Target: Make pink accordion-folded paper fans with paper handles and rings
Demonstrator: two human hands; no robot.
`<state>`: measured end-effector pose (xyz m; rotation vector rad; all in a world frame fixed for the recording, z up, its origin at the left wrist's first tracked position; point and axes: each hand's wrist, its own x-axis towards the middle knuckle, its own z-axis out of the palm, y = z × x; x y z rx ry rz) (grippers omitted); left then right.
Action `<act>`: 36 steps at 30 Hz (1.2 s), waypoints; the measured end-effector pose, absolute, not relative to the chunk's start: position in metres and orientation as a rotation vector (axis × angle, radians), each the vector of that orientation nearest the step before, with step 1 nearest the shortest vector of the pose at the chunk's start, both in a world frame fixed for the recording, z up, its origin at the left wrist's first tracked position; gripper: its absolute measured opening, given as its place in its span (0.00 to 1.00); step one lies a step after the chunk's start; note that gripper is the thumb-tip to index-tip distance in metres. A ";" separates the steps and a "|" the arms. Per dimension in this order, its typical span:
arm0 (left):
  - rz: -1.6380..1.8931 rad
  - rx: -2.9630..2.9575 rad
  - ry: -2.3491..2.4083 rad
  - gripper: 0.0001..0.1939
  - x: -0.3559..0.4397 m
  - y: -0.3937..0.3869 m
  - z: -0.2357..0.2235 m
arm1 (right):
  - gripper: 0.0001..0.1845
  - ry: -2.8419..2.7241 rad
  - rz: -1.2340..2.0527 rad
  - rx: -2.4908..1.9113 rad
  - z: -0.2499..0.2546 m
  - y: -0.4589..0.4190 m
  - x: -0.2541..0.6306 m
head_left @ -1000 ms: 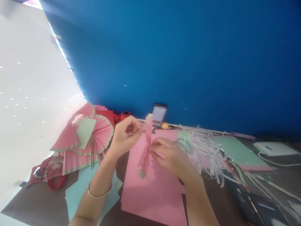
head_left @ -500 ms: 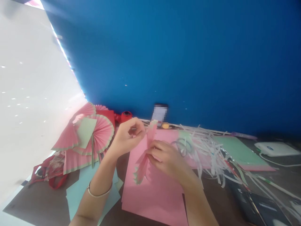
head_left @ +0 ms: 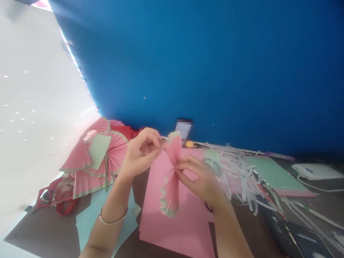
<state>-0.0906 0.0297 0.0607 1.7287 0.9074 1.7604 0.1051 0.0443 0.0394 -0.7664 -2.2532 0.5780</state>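
A pleated pink paper fan [head_left: 172, 195] with pale green edges hangs upright in front of me, pinched in at its middle and flaring at both ends. My right hand [head_left: 199, 175] grips that narrow waist between thumb and fingers. To the upper left, my left hand [head_left: 143, 152] has thumb and fingertips pressed together at the fan's upper left edge; the exact contact there is blurred. Beneath both hands lies a stack of pink paper sheets [head_left: 185, 229] on the dark desk.
Finished pink fans [head_left: 80, 154] are piled at the left, beside light blue sheets [head_left: 91, 211]. White paper strips [head_left: 244, 175] lie tangled at the right, near green sheets [head_left: 274, 172] and a white device with a cable [head_left: 317, 171]. A phone [head_left: 183, 129] leans against the blue partition [head_left: 204, 64].
The fan has turned upright and its pleats have spread wider at both ends. My left hand has shifted slightly up and left; my right hand has moved a little right and up.
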 end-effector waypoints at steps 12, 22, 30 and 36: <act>1.723 1.805 0.855 0.05 -0.092 0.023 0.062 | 0.04 -2.061 0.448 -0.760 0.041 0.047 0.103; 1.672 1.896 0.800 0.05 -0.089 0.019 0.064 | 0.04 -1.995 0.471 -0.854 0.044 0.045 0.100; 1.582 2.105 0.833 0.07 -0.088 0.016 0.068 | 0.06 -2.051 0.441 -0.848 0.045 0.044 0.099; 1.517 2.105 0.883 0.15 -0.084 0.017 0.069 | 0.04 -2.102 0.516 -0.797 0.043 0.046 0.100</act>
